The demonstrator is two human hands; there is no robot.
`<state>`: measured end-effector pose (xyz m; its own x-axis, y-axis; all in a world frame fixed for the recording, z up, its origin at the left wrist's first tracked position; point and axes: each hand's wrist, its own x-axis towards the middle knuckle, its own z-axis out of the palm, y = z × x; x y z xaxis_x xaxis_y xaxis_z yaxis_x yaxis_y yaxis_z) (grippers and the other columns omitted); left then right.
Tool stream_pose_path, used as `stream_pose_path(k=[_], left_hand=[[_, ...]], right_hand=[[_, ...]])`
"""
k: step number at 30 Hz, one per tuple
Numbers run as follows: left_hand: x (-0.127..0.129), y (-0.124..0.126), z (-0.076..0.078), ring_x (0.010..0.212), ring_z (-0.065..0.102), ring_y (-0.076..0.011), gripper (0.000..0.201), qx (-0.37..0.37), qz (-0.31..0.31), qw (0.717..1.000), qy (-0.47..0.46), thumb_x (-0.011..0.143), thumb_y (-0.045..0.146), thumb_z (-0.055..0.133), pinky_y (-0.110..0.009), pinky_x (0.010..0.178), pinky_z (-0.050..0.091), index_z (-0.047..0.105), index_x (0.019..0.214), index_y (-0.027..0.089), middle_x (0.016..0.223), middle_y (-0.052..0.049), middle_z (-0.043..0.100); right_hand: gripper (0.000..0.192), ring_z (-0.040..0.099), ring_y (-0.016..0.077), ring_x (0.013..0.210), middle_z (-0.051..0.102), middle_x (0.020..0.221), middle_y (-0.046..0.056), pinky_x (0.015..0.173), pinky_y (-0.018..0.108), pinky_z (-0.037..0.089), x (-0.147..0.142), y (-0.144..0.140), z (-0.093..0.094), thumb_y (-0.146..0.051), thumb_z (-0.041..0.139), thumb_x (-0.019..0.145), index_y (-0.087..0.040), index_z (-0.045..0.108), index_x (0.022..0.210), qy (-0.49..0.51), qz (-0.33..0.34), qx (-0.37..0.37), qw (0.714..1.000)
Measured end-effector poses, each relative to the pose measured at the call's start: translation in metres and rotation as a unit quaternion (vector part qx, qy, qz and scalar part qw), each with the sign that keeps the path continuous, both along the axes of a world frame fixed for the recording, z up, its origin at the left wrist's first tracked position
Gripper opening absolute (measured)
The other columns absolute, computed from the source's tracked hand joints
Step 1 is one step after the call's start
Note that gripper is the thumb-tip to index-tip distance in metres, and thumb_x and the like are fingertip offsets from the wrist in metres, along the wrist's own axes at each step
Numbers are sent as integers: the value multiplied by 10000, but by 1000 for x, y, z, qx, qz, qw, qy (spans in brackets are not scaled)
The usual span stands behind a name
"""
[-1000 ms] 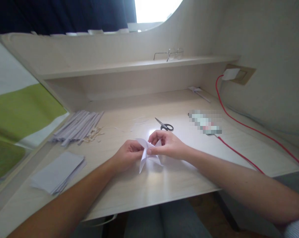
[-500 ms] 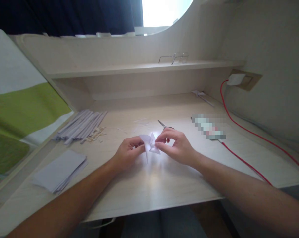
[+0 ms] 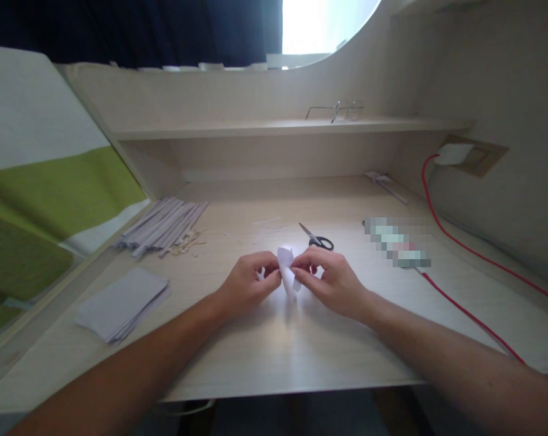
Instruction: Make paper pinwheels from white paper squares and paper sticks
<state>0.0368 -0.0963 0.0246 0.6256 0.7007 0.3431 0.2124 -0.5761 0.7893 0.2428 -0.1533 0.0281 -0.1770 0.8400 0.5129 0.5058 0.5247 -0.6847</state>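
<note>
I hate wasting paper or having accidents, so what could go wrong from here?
The folded paper might crease or tear, since the left hand and right hand both pinch it. The scissors lie just beyond the right hand, so a forward reach might knock them. The red cable appears close to the right forearm and might get snagged.

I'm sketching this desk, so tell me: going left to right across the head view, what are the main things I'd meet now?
Stack of paper sheets → left hand → folded white paper → right hand → pixelated object → white plug.
</note>
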Motion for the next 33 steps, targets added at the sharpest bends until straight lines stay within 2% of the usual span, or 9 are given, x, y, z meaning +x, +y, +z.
stream_pose_path(k=[6, 17, 20, 24, 33], left_hand=[[1, 0, 0, 658, 460, -123, 190, 36, 0, 999, 13, 896, 228, 593, -263, 631, 364, 668, 749, 134, 679, 6, 551], [2, -2, 1, 648, 464, -116, 159, 27, -4, 1000, -1, 865, 182, 598, -252, 616, 364, 637, 716, 142, 667, 14, 540], [3, -2, 2, 654, 468, -118, 172, 26, -2, 1000, -3, 884, 202, 601, -254, 618, 366, 659, 735, 138, 672, 9, 551], [4, -4, 4, 663, 486, -119, 168, 30, 13, 999, -20, 908, 221, 608, -253, 628, 375, 709, 803, 137, 695, 1, 585], [3, -4, 2, 663, 497, -114, 134, 54, 0, 998, -13, 907, 192, 611, -245, 622, 386, 689, 807, 147, 708, 4, 590]], right_hand=[[66, 582, 133, 677, 673, 755, 19, 628, 271, 429, -1, 0, -4, -150, 695, 891, -168, 737, 843, 5, 7, 12, 1000], [75, 599, 134, 682, 687, 752, 24, 630, 269, 440, 0, 0, -5, -126, 694, 878, -163, 752, 849, 1, 16, 25, 1000], [69, 617, 136, 690, 704, 766, 25, 635, 268, 452, 0, 0, -4, -133, 696, 873, -169, 754, 863, 0, 1, 26, 1000], [25, 619, 136, 676, 696, 750, 12, 609, 258, 458, 1, -1, -1, -197, 725, 864, -174, 718, 858, 19, -41, -11, 999], [86, 564, 130, 634, 660, 706, 3, 574, 258, 415, 3, 0, 1, -242, 693, 883, -169, 725, 849, 23, 4, -90, 996]])
